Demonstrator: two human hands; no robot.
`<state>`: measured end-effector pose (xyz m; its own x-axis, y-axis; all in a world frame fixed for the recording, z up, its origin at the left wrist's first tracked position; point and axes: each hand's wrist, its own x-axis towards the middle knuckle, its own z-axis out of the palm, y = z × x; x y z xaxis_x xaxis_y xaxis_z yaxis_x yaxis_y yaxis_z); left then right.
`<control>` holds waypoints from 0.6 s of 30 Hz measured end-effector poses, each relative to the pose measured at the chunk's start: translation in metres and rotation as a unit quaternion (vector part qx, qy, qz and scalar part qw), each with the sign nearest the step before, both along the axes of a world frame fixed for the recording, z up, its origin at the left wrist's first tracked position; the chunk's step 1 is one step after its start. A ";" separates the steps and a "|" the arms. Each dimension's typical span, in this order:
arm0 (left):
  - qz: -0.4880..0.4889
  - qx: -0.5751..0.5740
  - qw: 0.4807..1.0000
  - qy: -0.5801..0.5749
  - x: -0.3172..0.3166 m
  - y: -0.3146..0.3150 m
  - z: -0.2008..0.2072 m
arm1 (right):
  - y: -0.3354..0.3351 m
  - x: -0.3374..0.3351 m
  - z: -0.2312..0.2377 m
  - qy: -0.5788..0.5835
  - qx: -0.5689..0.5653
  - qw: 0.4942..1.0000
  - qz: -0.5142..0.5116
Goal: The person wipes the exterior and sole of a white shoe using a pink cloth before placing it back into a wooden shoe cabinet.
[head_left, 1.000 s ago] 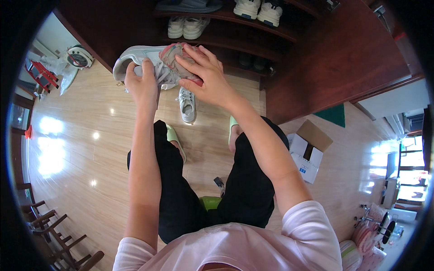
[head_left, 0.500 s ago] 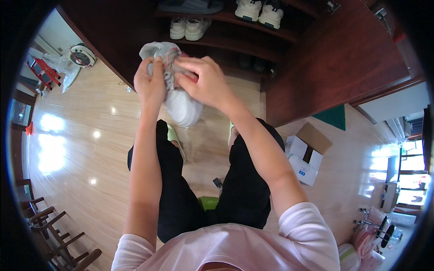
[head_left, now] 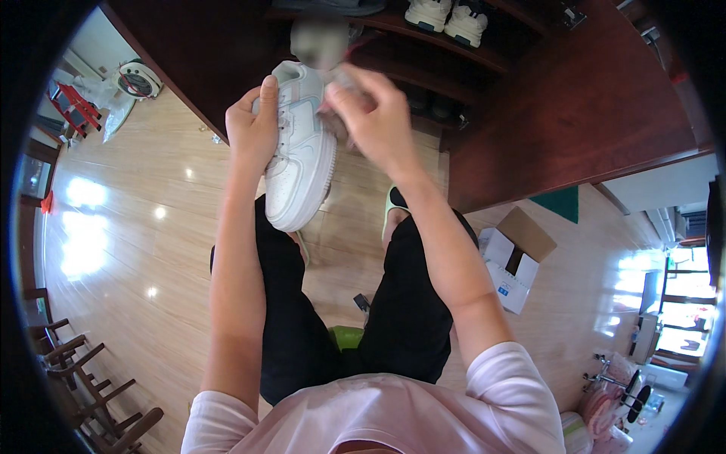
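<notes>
A white sneaker (head_left: 299, 170) with pale grey-blue panels hangs over my knees, toe toward me, its upper facing up and to the left. My left hand (head_left: 252, 129) grips it by the side near the heel opening, thumb on top. At the sneaker's right side is my right hand (head_left: 378, 121), smeared by motion, fingers closed on a crumpled pinkish-grey cloth (head_left: 337, 127). The cloth is blurred and partly hidden behind the fingers; whether it touches the shoe I cannot tell.
Ahead stands a dark wooden shoe cabinet, its door (head_left: 560, 129) open to the right. White shoes (head_left: 446, 21) sit on its shelves. An open cardboard box (head_left: 514, 261) is on the floor at right. Wooden stools (head_left: 98, 386) lie at lower left; a green seat (head_left: 346, 337) shows between my legs.
The sneaker has turned, showing its upper and right side more plainly, with its toe lower and nearer me. My right hand has moved off its top to the right with the cloth.
</notes>
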<state>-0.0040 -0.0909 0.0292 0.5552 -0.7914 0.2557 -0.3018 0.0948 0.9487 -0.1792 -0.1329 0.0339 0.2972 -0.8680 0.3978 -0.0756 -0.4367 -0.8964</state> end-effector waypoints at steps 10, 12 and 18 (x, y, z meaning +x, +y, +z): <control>-0.032 -0.059 0.997 0.047 -0.008 -0.002 -0.012 | 0.015 0.012 -0.001 0.060 -0.176 0.981 -0.060; -0.031 -0.071 0.996 0.046 -0.014 0.002 -0.010 | 0.014 0.015 -0.006 0.071 -0.136 0.986 -0.071; -0.004 -0.122 0.991 -0.049 -0.040 0.010 -0.002 | -0.002 0.016 -0.009 -0.051 0.061 0.995 -0.051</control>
<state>-0.0436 -0.0805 0.0273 0.5118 -0.7041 0.4922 -0.3904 0.3198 0.8634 -0.1635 -0.1354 0.0247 0.1675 -0.9355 0.3111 -0.0195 -0.3187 -0.9477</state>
